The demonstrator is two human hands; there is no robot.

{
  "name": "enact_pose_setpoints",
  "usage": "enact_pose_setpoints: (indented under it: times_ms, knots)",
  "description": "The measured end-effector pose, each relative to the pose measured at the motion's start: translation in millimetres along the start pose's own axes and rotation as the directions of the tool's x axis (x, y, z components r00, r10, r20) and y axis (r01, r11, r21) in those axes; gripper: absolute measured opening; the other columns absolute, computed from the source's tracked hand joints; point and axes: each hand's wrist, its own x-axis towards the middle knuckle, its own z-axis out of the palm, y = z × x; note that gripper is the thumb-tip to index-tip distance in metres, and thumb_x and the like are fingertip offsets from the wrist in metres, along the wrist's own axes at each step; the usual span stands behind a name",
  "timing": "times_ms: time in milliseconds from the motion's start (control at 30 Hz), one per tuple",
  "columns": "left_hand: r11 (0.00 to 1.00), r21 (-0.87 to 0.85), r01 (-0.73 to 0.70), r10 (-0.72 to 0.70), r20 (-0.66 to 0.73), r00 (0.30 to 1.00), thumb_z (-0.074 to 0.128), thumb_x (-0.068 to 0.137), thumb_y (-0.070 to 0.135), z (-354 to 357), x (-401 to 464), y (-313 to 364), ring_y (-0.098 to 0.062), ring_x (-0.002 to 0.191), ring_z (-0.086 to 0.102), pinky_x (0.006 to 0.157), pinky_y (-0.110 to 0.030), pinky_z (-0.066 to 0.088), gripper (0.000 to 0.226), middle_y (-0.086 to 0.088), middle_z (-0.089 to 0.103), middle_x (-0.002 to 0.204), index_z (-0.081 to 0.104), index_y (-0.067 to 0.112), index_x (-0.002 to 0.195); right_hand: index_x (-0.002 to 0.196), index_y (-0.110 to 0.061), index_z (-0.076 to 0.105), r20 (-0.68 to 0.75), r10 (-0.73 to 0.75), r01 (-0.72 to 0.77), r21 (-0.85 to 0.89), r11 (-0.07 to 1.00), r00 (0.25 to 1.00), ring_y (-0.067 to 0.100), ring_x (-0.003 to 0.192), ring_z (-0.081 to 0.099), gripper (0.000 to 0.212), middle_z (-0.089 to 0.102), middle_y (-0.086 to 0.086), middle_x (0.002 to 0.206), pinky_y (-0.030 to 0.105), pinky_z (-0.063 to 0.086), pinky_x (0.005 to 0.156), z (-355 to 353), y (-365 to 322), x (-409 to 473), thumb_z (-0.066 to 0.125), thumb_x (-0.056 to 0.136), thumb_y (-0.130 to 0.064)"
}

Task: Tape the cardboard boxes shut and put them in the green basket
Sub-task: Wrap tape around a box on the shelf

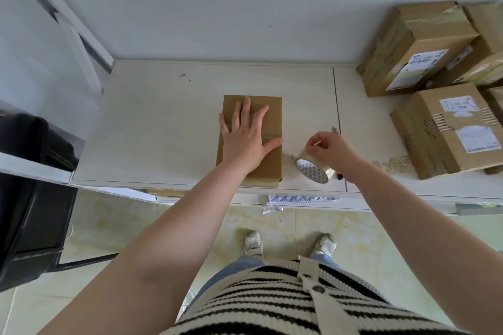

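Left hand (246,135) flat, fingers spread on cardboard box (251,141), right hand (330,150) pinching tape roll (315,168) beside it

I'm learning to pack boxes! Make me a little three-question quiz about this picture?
1. True or false: the left hand lies flat on the cardboard box.
2. What does the right hand hold? A) scissors B) roll of tape C) a pen
3. Fill in: the stacked boxes sit on the table's ____ side.

Key: 1 true; 2 B; 3 right.
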Motion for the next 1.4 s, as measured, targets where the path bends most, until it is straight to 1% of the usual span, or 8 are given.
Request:
enact_pose_setpoints:
  times_ms: [133,200,267,400,567,700,1000,1400]
  knots:
    - [0.991,-0.020,-0.132,0.125,-0.195,0.973,0.062,0.087,0.052,-9,-12,23,-0.036,0.142,0.026,0.115,-0.060,0.015,0.064,-0.014,0.030,0.155,0.044,0.030,0.144,0.090,-0.016,0.063,-0.141,0.040,-0.005,0.239,0.971,0.989,0.016,0.062,0.051,0.007,0.063,0.002,0.082,0.012,0.032,0.033,-11,2,-21,0.058,0.095,-0.013]
    - [0.918,-0.290,-0.271,0.190,-0.278,0.942,0.068,0.087,0.041,-12,-20,40,-0.028,0.119,0.051,0.102,-0.049,0.041,0.044,-0.006,0.056,0.132,0.062,0.019,0.125,0.091,-0.017,0.062,-0.138,-0.009,0.055,0.334,0.941,0.990,0.016,0.064,0.054,0.011,0.064,0.003,0.084,0.016,0.038,0.042,-11,-5,-32,0.055,0.097,-0.010]
    - [0.778,-0.597,-0.194,0.091,-0.199,0.976,0.071,0.087,0.037,-18,-28,57,-0.015,0.104,0.057,0.087,-0.038,0.049,0.032,0.004,0.064,0.112,0.067,0.016,0.110,0.095,-0.016,0.062,-0.107,-0.081,0.119,0.413,0.903,0.991,0.016,0.068,0.058,0.013,0.067,0.006,0.087,0.021,0.042,0.051,-8,-13,-41,0.053,0.098,-0.006]
    - [0.650,-0.759,-0.048,-0.093,-0.142,0.985,0.076,0.084,0.028,-27,-30,67,-0.005,0.093,0.061,0.075,-0.028,0.049,0.014,0.014,0.066,0.096,0.069,0.017,0.089,0.100,-0.017,0.061,-0.063,-0.167,0.175,0.502,0.847,0.984,0.015,0.073,0.059,0.018,0.066,0.004,0.087,0.028,0.045,0.060,-1,-23,-51,0.052,0.097,-0.001]
    - [0.595,-0.803,0.032,-0.169,-0.086,0.982,0.079,0.081,0.018,-44,-29,60,-0.009,0.089,0.065,0.078,-0.033,0.052,0.012,0.008,0.069,0.092,0.069,0.012,0.078,0.119,-0.027,0.056,-0.043,-0.284,0.266,0.505,0.821,0.958,0.020,0.069,0.055,0.042,0.065,0.009,0.078,0.031,0.043,0.065,7,-20,-54,0.056,0.092,0.006]
    - [0.563,-0.824,0.060,-0.080,0.018,0.997,0.078,0.080,0.013,-54,-36,60,-0.014,0.088,0.064,0.083,-0.034,0.049,0.015,0.013,0.067,0.086,0.067,0.014,0.070,0.134,-0.034,0.049,-0.100,-0.334,0.349,0.236,0.907,0.937,0.016,0.053,0.032,0.053,0.041,0.008,0.052,0.025,0.029,0.052,2,-15,-47,0.064,0.092,-0.006]
    - [0.503,-0.862,0.071,-0.045,0.056,0.997,0.070,0.089,0.010,-72,-31,56,-0.007,0.070,0.053,0.073,-0.021,0.044,0.009,0.006,0.059,0.074,0.063,0.006,0.084,0.087,-0.009,0.063,-0.072,-0.185,0.194,0.544,0.817,0.980,0.023,0.075,0.055,0.009,0.062,0.010,0.077,0.039,0.050,0.072,3,-31,-55,0.061,0.093,-0.004]
    - [0.573,-0.819,-0.044,0.024,-0.037,0.999,0.072,0.086,0.010,-69,-31,57,-0.005,0.058,0.052,0.064,-0.013,0.045,0.039,-0.007,0.050,0.116,0.040,0.024,0.104,0.077,-0.010,0.060,-0.005,-0.004,0.007,0.678,0.735,1.000,0.013,0.063,0.068,0.020,0.068,0.001,0.072,0.023,0.055,0.059,-1,-32,-62,0.057,0.097,-0.011]
